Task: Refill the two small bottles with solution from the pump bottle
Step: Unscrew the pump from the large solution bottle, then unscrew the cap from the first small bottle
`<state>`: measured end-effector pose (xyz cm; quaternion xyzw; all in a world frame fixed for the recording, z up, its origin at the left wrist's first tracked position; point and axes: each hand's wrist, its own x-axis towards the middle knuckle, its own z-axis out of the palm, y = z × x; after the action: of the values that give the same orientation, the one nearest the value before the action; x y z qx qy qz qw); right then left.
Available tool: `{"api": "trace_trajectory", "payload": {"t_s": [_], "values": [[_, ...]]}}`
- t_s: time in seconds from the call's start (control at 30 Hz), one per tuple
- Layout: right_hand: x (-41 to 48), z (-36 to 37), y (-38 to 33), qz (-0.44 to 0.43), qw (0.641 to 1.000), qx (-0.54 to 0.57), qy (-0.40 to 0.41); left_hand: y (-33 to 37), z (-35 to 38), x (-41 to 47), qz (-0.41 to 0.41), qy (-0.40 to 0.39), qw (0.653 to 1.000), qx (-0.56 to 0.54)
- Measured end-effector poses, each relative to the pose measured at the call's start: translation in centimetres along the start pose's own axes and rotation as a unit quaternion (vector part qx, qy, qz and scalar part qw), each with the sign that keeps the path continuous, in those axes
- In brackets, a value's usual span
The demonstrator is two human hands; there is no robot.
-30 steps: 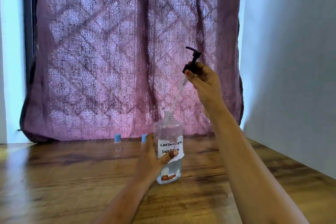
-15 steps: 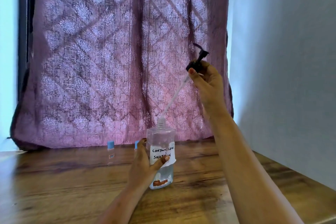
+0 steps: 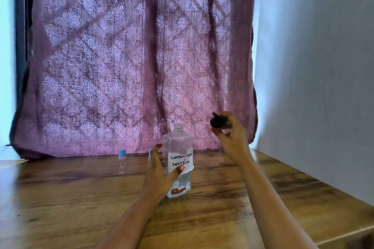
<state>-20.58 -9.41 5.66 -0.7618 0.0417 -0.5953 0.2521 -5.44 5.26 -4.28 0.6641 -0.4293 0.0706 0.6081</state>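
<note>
Wooden table (image 3: 232,218): clear pump bottle (image 3: 179,168) stands upright at centre, uncapped. Two blue-capped small bottles, one (image 3: 122,160) fully visible, stand near the far edge.

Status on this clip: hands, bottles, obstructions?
Left hand grips pump bottle, neck open. Right hand holds pump head clear. Small bottles capped, behind. No obstructions.

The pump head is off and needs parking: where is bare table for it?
Free: table right of the pump bottle, toward the wall; also the wide front-left. Crowded: behind the left hand, by the small bottles.
</note>
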Motion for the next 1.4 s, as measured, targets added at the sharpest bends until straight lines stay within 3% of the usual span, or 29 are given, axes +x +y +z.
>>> {"api": "trace_trajectory", "payload": {"t_s": [0.2, 0.33, 0.67, 0.83, 1.0, 1.07, 1.17, 1.3, 1.4], "values": [[-4.0, 1.4, 5.5, 0.014, 0.973, -0.162, -0.165, -0.4, 0.2, 0.2, -0.002, -0.006, 1.000, 0.025], [-5.6, 2.0, 6.9, 0.017, 0.944, -0.206, -0.259, -0.7, 0.3, 0.3, 0.000, -0.007, 0.999, 0.035], [-6.5, 1.7, 7.6, 0.083, 0.880, -0.277, -0.376, -0.9, 0.2, 0.4, -0.003, -0.022, 1.000, 0.015], [-6.8, 1.7, 8.1, 0.132, 0.883, -0.259, -0.369, -1.0, 0.0, 0.3, -0.006, -0.037, 0.999, 0.007], [-5.9, 2.2, 7.9, 0.180, 0.944, -0.109, -0.254, -1.3, -0.1, 0.5, -0.006, -0.045, 0.999, 0.012], [-4.7, 2.4, 7.5, 0.183, 0.953, -0.063, -0.232, -1.5, -0.2, 0.6, -0.004, -0.044, 0.999, 0.019], [-3.1, 3.1, 6.6, 0.196, 0.940, -0.011, -0.280, -1.8, -0.3, 0.6, 0.004, -0.044, 0.998, 0.039], [-2.4, 4.9, 6.1, 0.239, 0.890, 0.044, -0.385, -2.1, -0.5, 0.8, 0.010, -0.023, 0.998, 0.057], [-3.4, 6.0, 6.6, 0.259, 0.887, 0.054, -0.378, -2.3, -0.6, 0.9, -0.002, -0.021, 0.998, 0.060]]}}
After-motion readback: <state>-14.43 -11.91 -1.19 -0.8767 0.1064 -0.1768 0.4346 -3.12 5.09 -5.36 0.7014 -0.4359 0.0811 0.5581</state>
